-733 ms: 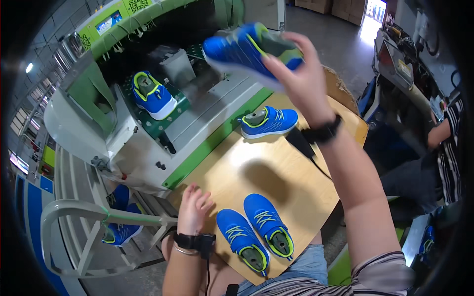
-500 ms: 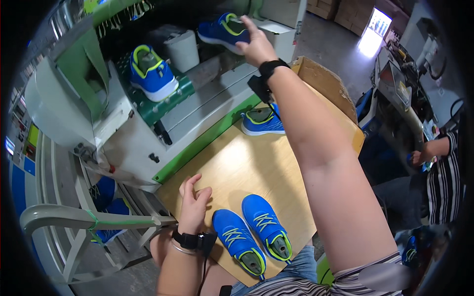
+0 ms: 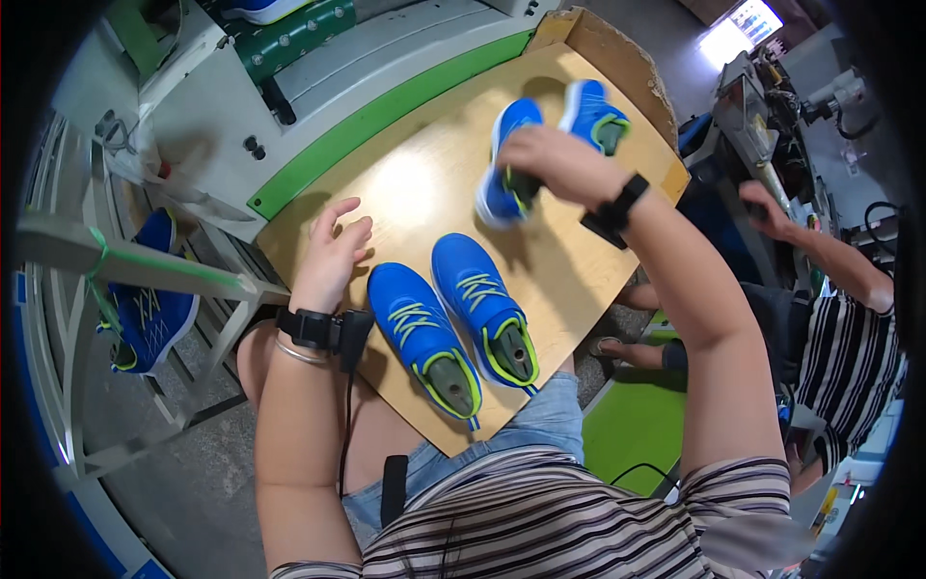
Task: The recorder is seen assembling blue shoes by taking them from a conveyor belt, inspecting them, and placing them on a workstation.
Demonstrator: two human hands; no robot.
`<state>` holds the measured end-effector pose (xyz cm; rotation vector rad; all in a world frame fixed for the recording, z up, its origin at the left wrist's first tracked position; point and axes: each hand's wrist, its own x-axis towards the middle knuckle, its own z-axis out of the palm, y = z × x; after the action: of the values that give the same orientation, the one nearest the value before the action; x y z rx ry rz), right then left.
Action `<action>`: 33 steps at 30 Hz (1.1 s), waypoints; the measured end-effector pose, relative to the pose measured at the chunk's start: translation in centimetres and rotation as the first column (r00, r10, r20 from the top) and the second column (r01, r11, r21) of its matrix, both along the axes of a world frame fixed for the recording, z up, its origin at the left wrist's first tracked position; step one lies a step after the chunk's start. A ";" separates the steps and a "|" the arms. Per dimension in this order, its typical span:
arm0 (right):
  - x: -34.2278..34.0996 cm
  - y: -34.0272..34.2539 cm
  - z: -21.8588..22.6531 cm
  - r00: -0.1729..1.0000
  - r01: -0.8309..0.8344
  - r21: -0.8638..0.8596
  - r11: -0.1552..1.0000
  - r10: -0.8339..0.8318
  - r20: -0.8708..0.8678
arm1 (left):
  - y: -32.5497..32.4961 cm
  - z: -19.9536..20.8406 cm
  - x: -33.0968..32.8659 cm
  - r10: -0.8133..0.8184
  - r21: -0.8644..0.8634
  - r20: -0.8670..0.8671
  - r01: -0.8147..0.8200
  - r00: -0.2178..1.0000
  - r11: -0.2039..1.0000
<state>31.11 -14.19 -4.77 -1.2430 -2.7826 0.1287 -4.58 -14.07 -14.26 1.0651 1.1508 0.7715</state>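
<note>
My right hand (image 3: 558, 162) is closed over a blue shoe (image 3: 518, 118) at the far right of the wooden board (image 3: 318, 232). The hand hides the shoe's middle and is slightly blurred. Just beyond it, another blue shoe (image 3: 585, 104) with a lime collar rests on the board. My left hand (image 3: 328, 259) hovers at the board's left side, fingers apart and holding nothing. Nearest to it is a blue shoe (image 3: 410, 309) with lime laces, lying alongside a matching shoe (image 3: 475, 280). Both have toes pointing away from me and dark green inserts inside.
A white machine with a green edge strip (image 3: 386, 114) and a studded green roller (image 3: 299, 43) borders the far side. Cardboard (image 3: 627, 58) stands at the far right. A grey metal rack (image 3: 174, 261) with blue shoes is at left. A co-worker in a striped shirt (image 3: 849, 357) is at right.
My right hand has come back from the machine to the board, with a blue shoe in it. The view has tilted down toward me. My left hand remains open beside the pair.
</note>
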 end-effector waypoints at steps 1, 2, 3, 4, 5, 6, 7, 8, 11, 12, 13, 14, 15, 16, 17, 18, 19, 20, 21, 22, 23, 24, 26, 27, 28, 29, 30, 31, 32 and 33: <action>-0.3 -2.1 0.6 0.992 -0.078 -0.075 0.994 0.085 0.098 | -0.1 0.0 0.1 0.002 -0.006 -0.003 -0.002 1.000 1.000; -1.3 -5.0 0.7 0.993 -0.076 -0.135 0.988 0.087 0.079 | -0.4 -0.1 -0.1 0.005 -0.015 -0.012 -0.005 1.000 1.000; -1.9 -7.9 1.0 0.991 -0.071 -0.129 0.989 0.085 0.101 | -0.8 -0.2 -0.1 0.011 -0.041 0.003 -0.011 1.000 0.999; -2.7 -9.9 2.2 0.994 -0.076 -0.246 0.966 0.092 0.055 | -1.0 -0.1 -0.2 0.015 -0.060 0.021 -0.014 1.000 0.998; -3.4 -11.7 3.5 0.997 -0.047 -0.353 0.934 0.066 0.042 | -1.3 -0.1 -0.2 0.022 -0.082 0.037 -0.019 0.999 0.996; -3.5 -13.3 3.8 1.000 -0.020 -0.336 0.942 0.012 -0.026 | -1.7 0.3 -0.2 0.042 -0.078 0.021 -0.040 0.999 0.996; -3.1 -14.4 4.0 0.995 0.013 -0.319 0.948 -0.044 -0.092 | -1.9 0.5 0.0 0.026 -0.080 0.018 -0.024 1.000 0.997; -2.2 -14.7 4.2 0.986 0.028 -0.314 0.949 -0.078 -0.150 | -2.0 0.5 0.2 0.013 -0.082 0.013 -0.012 1.000 0.997; -3.3 -16.2 2.3 0.695 0.427 -0.329 0.842 -0.539 -0.476 | -2.2 -0.3 0.0 0.020 -0.109 0.023 -0.018 1.000 0.994; -3.2 -16.6 0.3 0.601 0.439 -0.456 0.774 -0.631 -0.491 | -2.2 -0.5 0.3 0.021 -0.118 0.039 -0.016 0.999 0.993; -3.1 -17.1 -1.7 0.649 0.464 -0.412 0.784 -0.618 -0.444 | -2.1 -0.5 0.8 0.022 -0.131 0.052 -0.015 0.998 0.991; -4.0 -17.3 -1.8 0.630 0.475 -0.416 0.775 -0.630 -0.454 | -2.3 -0.5 0.8 0.027 -0.146 0.052 -0.019 0.998 0.989; -4.6 -17.2 -1.8 0.608 0.484 -0.422 0.766 -0.642 -0.468 | -2.3 -0.4 0.6 0.025 -0.145 0.047 -0.018 0.999 0.989; -4.3 -16.7 -1.8 0.650 0.475 -0.392 0.788 -0.615 -0.448 | -2.3 -0.5 0.6 0.023 -0.144 0.041 -0.017 0.999 0.989; -3.3 -15.9 -1.9 0.695 0.430 -0.419 0.799 -0.590 -0.411 | -2.3 -0.5 0.5 0.021 -0.144 0.036 -0.016 0.999 0.990; -2.0 -14.7 -2.0 0.735 0.389 -0.445 0.807 -0.563 -0.378 | -2.3 -0.7 0.4 0.027 -0.138 0.042 -0.021 0.999 0.990; -1.4 -13.1 -1.5 0.776 0.346 -0.470 0.812 -0.529 -0.342 | -2.2 -0.7 0.3 0.030 -0.142 0.054 -0.022 0.998 0.990; -1.0 -11.3 -1.0 0.666 0.371 -0.591 0.716 -0.649 -0.368 | -2.0 -0.7 0.1 0.035 -0.145 0.065 -0.025 0.997 0.989; -0.6 -9.0 -1.0 0.623 0.413 -0.509 0.755 -0.642 -0.447 | -2.0 -0.7 0.1 0.038 -0.153 0.077 -0.026 0.996 0.988; 0.0 -6.4 -1.3 0.581 0.457 -0.422 0.783 -0.623 -0.524 | -1.9 -0.8 0.2 0.032 -0.150 0.087 -0.018 0.996 0.988; 0.4 -3.7 -1.7 0.494 0.529 -0.403 0.747 -0.657 -0.569 | -1.9 -0.8 0.2 0.032 -0.147 0.093 -0.018 0.995 0.989; 0.5 -0.6 -2.2 0.402 0.590 -0.389 0.707 -0.675 -0.618 | -1.7 -0.7 0.0 0.038 -0.140 0.094 -0.025 0.995 0.990; 2.5 4.7 -4.2 0.241 0.720 -0.387 0.575 -0.731 -0.639 | -1.7 0.4 0.8 0.014 -0.090 0.079 -0.007 0.997 0.996; 4.3 6.5 -5.1 0.167 0.785 -0.392 0.479 -0.774 -0.611 | -1.6 1.3 1.8 -0.009 -0.092 0.077 0.016 0.997 0.996; 3.4 7.4 -5.9 -0.035 0.580 -0.700 0.417 -0.846 -0.532 | -1.5 2.0 1.5 -0.023 -0.110 0.051 0.029 0.998 0.994; 4.7 7.9 -7.0 -0.033 0.659 -0.646 0.384 -0.844 -0.536 | -1.1 2.8 2.0 -0.064 -0.120 0.042 0.069 0.997 0.990; 6.3 8.3 -8.1 -0.037 0.736 -0.585 0.339 -0.844 -0.535 | -0.5 2.5 2.8 -0.092 -0.074 0.103 0.100 0.990 0.992; 5.0 8.9 -7.9 -0.037 0.751 -0.575 0.326 -0.848 -0.529 | -0.2 1.7 2.2 -0.086 -0.039 0.141 0.092 0.986 0.995; 4.8 8.7 -7.0 -0.025 0.649 -0.651 0.393 -0.844 -0.535 | 0.2 1.1 1.8 -0.089 -0.002 0.180 0.091 0.980 0.996; 4.2 8.1 -5.4 -0.014 0.534 -0.715 0.451 -0.841 -0.541 | 0.3 1.6 1.4 -0.088 0.010 0.260 0.088 0.962 0.996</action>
<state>35.35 -6.11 -10.19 -1.7828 -0.9665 0.8655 -3.22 -13.73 -12.66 0.9738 0.8747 0.8130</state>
